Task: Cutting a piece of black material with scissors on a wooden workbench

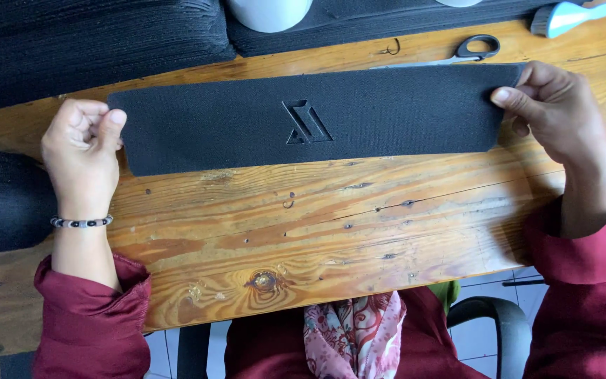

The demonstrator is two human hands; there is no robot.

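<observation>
A long black foam strip (310, 119) lies flat across the wooden table (317, 217), running left to right, with an angular emblem pressed into its middle. Its left end sits a little nearer than its right end, so the strip lies slightly slanted.

The left hand (82, 151) is closed on the strip's left end: the fingers are curled in tight, and the thumb presses against the forefinger at the strip's short edge, pinching it. A beaded bracelet (82, 222) circles that wrist, above a dark red sleeve (92, 323).

The right hand (559, 112) grips the right end. Its thumb lies on top of the strip near the far right corner, while the fingers fold around and under the edge, so the hand is mostly closed with the foam between thumb and fingers. The strip thus stretches between the two hands, each at one short end.

Just beyond the strip on the far side, scissors (457, 52) lie on the table, their black handle loops near the right hand and their blades partly hidden behind the strip's far edge. Farther right, at the far corner, lies a pale blue tool (576, 14). Stacks of black foam (92, 42) fill the far left, and another dark stack (1, 200) rests at the left edge. The bottom of a white cup (269, 14) shows at the far edge. At the near side, a patterned scarf (352, 337) and a black chair arm (492, 319) are in view.
</observation>
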